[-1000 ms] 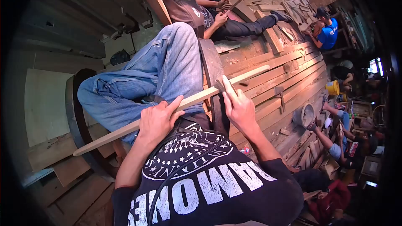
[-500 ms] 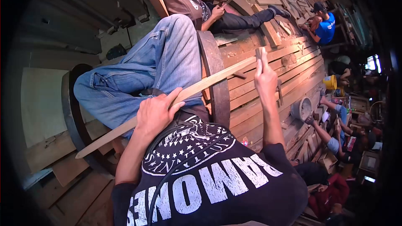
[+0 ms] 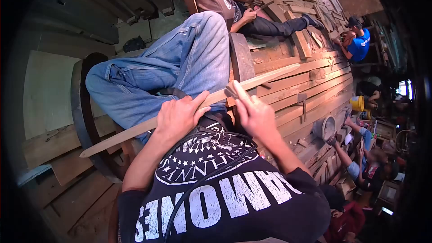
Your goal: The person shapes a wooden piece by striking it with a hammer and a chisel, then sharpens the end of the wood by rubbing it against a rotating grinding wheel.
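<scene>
A long pale wooden sword-shaped slat (image 3: 135, 131) lies across my lap, over my jeans-clad leg (image 3: 180, 67), running from lower left to upper right. My left hand (image 3: 177, 118) grips its middle with the thumb on top. My right hand (image 3: 254, 113) presses a small dark piece, seemingly sandpaper (image 3: 231, 92), against the slat just right of my left hand, with two fingers stretched along the wood.
A dark round wooden spool (image 3: 240, 60) supports me. A plank floor (image 3: 306, 78) stretches to the right with a hammer (image 3: 302, 103) and a grey bucket (image 3: 326, 128). Other people sit behind me (image 3: 234, 9), far right (image 3: 357, 42) and lower right (image 3: 360, 162).
My right hand slid out along the slat towards its far tip half a second ago and has come back next to my left hand. The view shifted slightly.
</scene>
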Action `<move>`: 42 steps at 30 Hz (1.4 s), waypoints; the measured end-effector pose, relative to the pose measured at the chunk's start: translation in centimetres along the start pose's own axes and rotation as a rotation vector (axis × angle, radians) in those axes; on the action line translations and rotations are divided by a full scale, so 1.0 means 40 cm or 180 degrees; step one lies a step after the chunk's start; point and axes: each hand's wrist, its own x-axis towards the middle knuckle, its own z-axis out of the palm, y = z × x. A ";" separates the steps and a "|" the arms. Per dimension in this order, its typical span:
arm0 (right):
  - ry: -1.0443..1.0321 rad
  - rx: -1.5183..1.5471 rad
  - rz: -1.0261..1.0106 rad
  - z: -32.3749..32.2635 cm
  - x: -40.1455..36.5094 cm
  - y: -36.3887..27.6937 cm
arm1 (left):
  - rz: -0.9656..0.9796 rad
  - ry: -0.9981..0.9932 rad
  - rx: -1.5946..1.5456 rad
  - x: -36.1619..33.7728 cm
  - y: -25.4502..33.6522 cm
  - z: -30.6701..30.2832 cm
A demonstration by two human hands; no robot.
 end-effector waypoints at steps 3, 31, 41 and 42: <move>0.0545 -0.0499 0.0649 -0.016 0.062 0.151 | 0.0029 0.0007 0.0039 -0.004 -0.002 0.004; 0.0348 -0.0088 0.0197 -0.052 0.037 0.199 | 0.0074 0.0289 0.0140 -0.013 -0.002 0.031; 0.1033 0.0272 0.0025 -0.023 0.050 0.220 | 0.0097 0.0211 0.0185 -0.019 0.000 0.032; 0.0650 -0.0202 0.1063 -0.050 0.055 0.263 | 0.0072 0.0187 0.0120 -0.021 0.004 0.029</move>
